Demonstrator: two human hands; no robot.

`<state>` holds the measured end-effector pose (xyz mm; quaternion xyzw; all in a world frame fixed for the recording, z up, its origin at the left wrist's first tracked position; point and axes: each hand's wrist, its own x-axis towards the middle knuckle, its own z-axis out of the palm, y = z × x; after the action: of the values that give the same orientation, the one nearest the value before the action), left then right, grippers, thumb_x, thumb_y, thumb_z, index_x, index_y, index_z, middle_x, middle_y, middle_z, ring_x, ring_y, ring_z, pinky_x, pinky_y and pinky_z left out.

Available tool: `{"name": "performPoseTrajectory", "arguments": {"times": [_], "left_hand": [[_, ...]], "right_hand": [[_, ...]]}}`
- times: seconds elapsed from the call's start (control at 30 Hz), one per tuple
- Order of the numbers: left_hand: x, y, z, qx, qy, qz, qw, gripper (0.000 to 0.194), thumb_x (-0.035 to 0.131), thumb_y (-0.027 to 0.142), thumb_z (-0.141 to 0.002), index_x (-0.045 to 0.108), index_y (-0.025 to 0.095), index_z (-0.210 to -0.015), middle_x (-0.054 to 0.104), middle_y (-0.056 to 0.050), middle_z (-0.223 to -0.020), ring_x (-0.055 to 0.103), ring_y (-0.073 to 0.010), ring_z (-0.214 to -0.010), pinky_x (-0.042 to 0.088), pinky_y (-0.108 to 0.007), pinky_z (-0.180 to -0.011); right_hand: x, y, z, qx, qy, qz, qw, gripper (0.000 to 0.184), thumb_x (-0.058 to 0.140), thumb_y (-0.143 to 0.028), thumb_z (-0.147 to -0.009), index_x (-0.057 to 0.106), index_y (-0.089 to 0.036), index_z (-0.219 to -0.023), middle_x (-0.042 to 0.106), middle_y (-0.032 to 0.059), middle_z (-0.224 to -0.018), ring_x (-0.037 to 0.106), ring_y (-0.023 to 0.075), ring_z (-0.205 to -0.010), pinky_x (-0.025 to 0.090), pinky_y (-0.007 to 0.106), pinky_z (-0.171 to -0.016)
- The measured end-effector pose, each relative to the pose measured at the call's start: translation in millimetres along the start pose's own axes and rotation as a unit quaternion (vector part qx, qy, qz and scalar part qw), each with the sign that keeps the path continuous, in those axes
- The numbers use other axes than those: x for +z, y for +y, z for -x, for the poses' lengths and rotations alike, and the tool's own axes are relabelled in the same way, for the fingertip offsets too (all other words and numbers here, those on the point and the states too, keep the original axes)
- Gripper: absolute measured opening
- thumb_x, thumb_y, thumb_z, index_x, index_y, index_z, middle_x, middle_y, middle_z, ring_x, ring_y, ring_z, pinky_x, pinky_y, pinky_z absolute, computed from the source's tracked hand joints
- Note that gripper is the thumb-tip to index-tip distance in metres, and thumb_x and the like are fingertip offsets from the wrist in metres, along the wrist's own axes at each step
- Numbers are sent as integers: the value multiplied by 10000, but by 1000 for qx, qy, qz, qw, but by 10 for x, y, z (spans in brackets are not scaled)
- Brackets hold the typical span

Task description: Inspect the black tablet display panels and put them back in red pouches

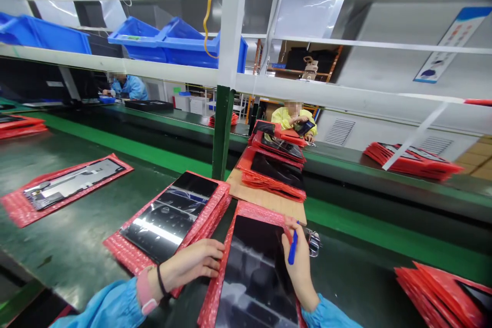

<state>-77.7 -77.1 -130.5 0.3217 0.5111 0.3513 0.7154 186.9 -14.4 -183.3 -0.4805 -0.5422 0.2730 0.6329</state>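
A black glossy screen panel (253,271) lies on a red bubble-wrap sleeve (215,287) right in front of me. My left hand (200,261) rests against the left edge of that sleeve, its fingers loosely bent and not wrapped round anything. At the panel's right edge, my right hand (298,256) grips a slim blue pen-like tool (293,247), its fingertips near the sleeve's upper corner. Left of the panel stands a stack of red sleeves with another dark screen (172,215) on top. A shiny metal object (314,242) sits just beyond my right hand.
Further piles of sleeved panels stand on a wooden board (265,202) ahead and at the right (449,292). One panel with its metallic back up (77,182) lies left. A green post (222,133) rises ahead, under blue bins (172,41). Two people work beyond.
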Motion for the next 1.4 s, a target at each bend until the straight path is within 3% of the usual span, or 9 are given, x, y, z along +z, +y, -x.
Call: {"name": "performPoseTrajectory", "arguments": {"times": [0.3, 0.4, 0.53, 0.77, 0.93, 1.03, 1.2, 1.3, 1.4], "left_hand": [[223, 191, -158, 2, -22, -108, 994, 368, 732, 305, -523, 521, 204, -807, 478, 79, -633, 468, -104, -557, 347, -253, -572], [240, 179, -198, 66, -10, -165, 984, 263, 713, 232, -519, 549, 200, -722, 450, 69, -625, 481, -152, -662, 354, -282, -647], [194, 158, -202, 133, 13, -178, 975, 321, 669, 165, -504, 611, 204, -817, 555, 17, -862, 498, -210, -929, 359, -289, -846], [172, 138, -189, 30, 0, -121, 992, 300, 648, 181, -554, 564, 172, -841, 546, 17, -768, 569, -169, -798, 444, -291, -738], [210, 168, -219, -14, 13, -104, 994, 116, 663, 143, -780, 550, 158, -800, 526, 45, -689, 543, -119, -648, 456, -256, -613], [272, 209, -245, -35, -2, -87, 996, 155, 608, 191, -875, 533, 150, -746, 499, 60, -643, 492, -88, -542, 434, -227, -531], [482, 313, -241, 24, -56, -40, 997, 263, 727, 153, -688, 478, 182, -607, 447, 84, -525, 457, -77, -486, 380, -201, -503], [655, 300, -200, 75, -98, 1, 992, 197, 738, 172, -576, 593, 192, -708, 624, 29, -659, 627, -150, -699, 477, -253, -697], [733, 230, -150, 98, -114, 18, 988, 324, 707, 176, -541, 656, 174, -860, 711, -37, -792, 679, -229, -771, 500, -330, -741]], "right_hand": [[4, 33, 93, -59, -12, 59, 996, 204, 624, -324, -807, 577, -184, -949, 634, 34, -906, 621, 199, -828, 485, 389, -780], [12, 63, 84, -57, -16, 54, 997, 214, 615, -351, -823, 579, -181, -949, 653, 49, -925, 641, 213, -864, 503, 408, -800], [-7, 112, 69, -36, -29, 37, 998, 203, 589, -357, -806, 574, -210, -946, 687, 95, -973, 669, 264, -962, 510, 419, -873], [-135, 100, 89, 3, -81, 3, 997, 227, 539, -368, -854, 528, -231, -1035, 691, 140, -1128, 638, 290, -1122, 486, 456, -969], [-156, 54, 219, 0, -92, 17, 996, 207, 565, -356, -831, 555, -223, -989, 686, 165, -1157, 624, 316, -1143, 426, 519, -1022], [-132, 44, 266, -5, -89, 28, 996, 201, 596, -337, -799, 565, -217, -956, 687, 180, -1148, 624, 338, -1137, 415, 556, -1018], [-114, 26, 270, -16, -73, 26, 997, 190, 571, -360, -832, 567, -217, -956, 679, 182, -1170, 633, 316, -1129, 444, 531, -1004], [-115, -4, 297, -26, -57, 27, 998, 170, 527, -362, -880, 549, -225, -978, 674, 166, -1189, 627, 288, -1143, 450, 503, -1012], [-152, -41, 331, -39, -37, 42, 998, 158, 499, -355, -912, 536, -227, -998, 673, 156, -1203, 631, 273, -1141, 471, 470, -1004]]}}
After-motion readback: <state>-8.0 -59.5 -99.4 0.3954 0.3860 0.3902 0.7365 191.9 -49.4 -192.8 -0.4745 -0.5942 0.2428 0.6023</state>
